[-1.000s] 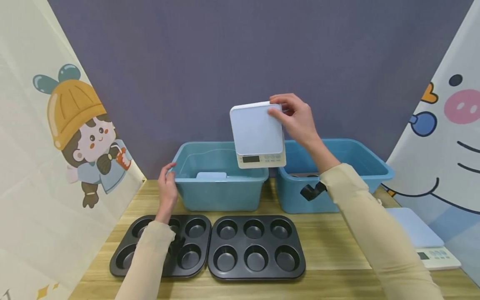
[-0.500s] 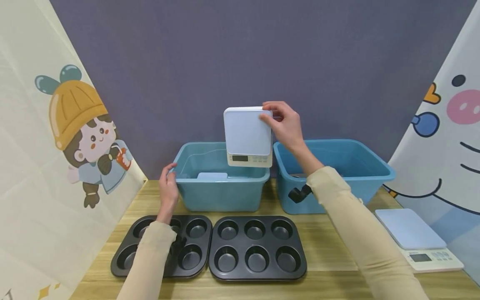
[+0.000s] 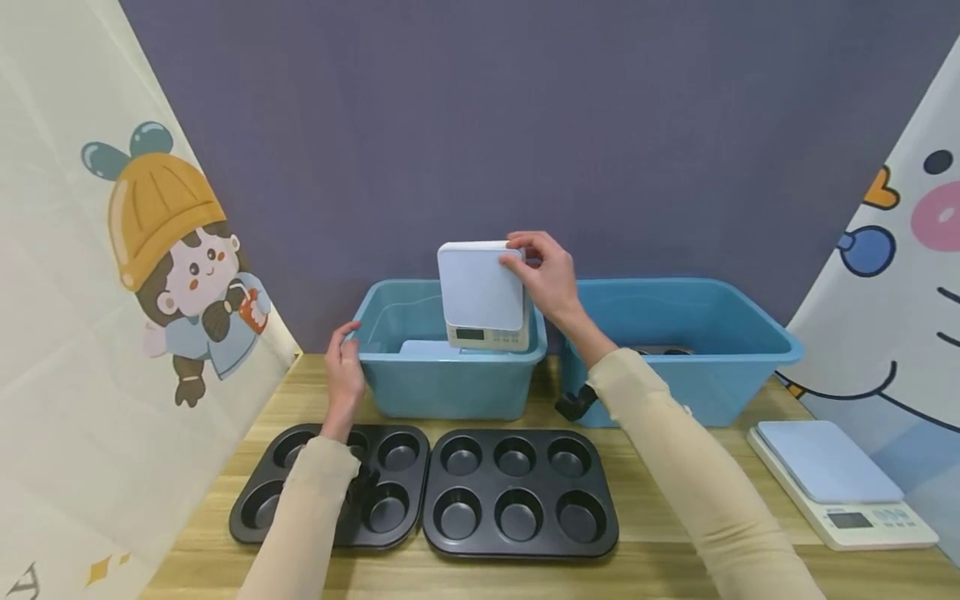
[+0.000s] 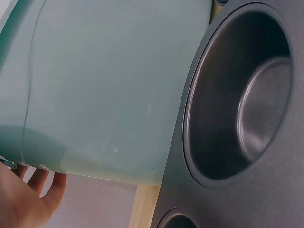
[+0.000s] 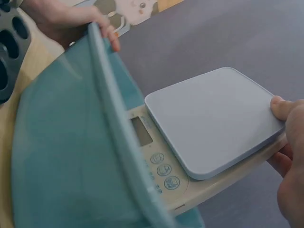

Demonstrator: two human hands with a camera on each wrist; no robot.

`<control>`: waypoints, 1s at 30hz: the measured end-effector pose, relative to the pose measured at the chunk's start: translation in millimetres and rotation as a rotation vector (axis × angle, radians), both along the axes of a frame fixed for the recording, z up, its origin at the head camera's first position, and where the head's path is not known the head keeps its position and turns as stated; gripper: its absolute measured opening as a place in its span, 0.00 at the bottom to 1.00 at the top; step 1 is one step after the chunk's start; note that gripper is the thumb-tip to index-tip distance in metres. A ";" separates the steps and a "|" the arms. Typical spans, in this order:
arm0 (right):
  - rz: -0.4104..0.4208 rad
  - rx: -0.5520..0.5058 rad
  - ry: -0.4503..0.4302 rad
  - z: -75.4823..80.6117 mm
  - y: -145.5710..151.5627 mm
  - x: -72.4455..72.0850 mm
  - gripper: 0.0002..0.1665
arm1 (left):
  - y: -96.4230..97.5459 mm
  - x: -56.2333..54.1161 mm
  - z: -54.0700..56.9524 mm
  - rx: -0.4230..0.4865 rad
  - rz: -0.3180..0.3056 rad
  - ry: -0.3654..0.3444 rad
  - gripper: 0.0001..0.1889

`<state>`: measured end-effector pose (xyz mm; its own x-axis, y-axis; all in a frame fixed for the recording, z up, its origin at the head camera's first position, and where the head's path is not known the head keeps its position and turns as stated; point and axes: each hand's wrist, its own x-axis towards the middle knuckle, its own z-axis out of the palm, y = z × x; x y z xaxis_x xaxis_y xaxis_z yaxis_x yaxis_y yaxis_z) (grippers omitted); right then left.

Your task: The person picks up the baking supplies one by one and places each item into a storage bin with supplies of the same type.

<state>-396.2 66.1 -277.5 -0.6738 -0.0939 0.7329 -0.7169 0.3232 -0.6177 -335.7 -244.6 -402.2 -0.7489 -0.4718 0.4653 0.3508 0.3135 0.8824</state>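
My right hand (image 3: 550,279) pinches a kitchen scale (image 3: 480,287) by its top right corner, thumb on the pale weighing plate and fingers behind. The scale stands nearly upright, its display end lowest. In the right wrist view that end, with display and buttons (image 5: 164,169), dips behind the rim of the left blue bin (image 3: 450,392). My left hand (image 3: 345,375) grips this bin's left rim; in the left wrist view its fingers (image 4: 56,190) show at the bin's side. Inside the bin lies a flat pale thing (image 3: 427,347), partly hidden by the front wall.
Two black muffin pans (image 3: 520,533) lie side by side in front of the bins on the wooden table (image 3: 660,533). A second blue bin (image 3: 697,387) stands at right, with dark round shapes inside. Another kitchen scale (image 3: 828,462) lies at the far right.
My right hand has moved left and down with the scale, from above the gap between the bins to the left bin's opening. My left hand stays on the rim.
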 end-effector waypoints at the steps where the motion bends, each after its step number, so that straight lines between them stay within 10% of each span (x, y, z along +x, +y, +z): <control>1: -0.005 0.011 -0.008 -3.4 -1.7 -0.9 0.14 | 0.1 -0.2 -0.2 0.001 -0.004 0.005 0.19; 30: 0.003 0.467 -0.387 -49.4 -17.6 -9.0 0.12 | -2.8 -5.1 -2.7 0.005 -0.017 -0.009 0.19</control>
<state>-405.2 48.6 -326.9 -0.8825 -0.3489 0.3154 -0.4698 0.6214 -0.6270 -340.8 -247.4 -404.9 -0.7610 -0.4612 0.4562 0.3484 0.3027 0.8871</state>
